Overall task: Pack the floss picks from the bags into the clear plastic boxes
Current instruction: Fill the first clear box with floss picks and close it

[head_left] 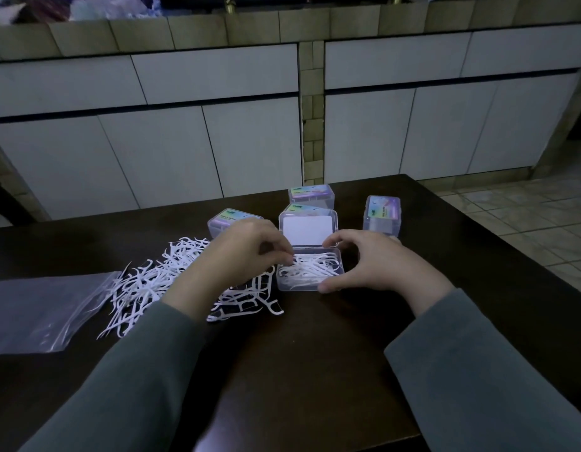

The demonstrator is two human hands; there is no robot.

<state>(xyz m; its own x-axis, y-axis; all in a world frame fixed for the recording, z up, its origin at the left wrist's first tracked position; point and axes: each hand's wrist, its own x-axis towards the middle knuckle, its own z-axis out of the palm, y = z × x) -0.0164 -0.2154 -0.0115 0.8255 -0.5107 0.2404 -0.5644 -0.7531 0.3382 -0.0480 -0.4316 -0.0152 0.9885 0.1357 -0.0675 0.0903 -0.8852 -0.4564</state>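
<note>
Many white floss picks (310, 269) lie in the open clear box (310, 285) at the middle of the dark worktop (315, 353), its lid (307, 230) standing upright behind. The left hand (246, 252) reaches over the box's left edge, its fingertips pinched together on picks inside. The right hand (367, 262) curves round the box's right side, thumb on the near corner. A loose heap of picks (145, 282) spreads just left, beside a flat clear bag (38, 314). Four closed boxes (382, 213) stand behind.
</note>
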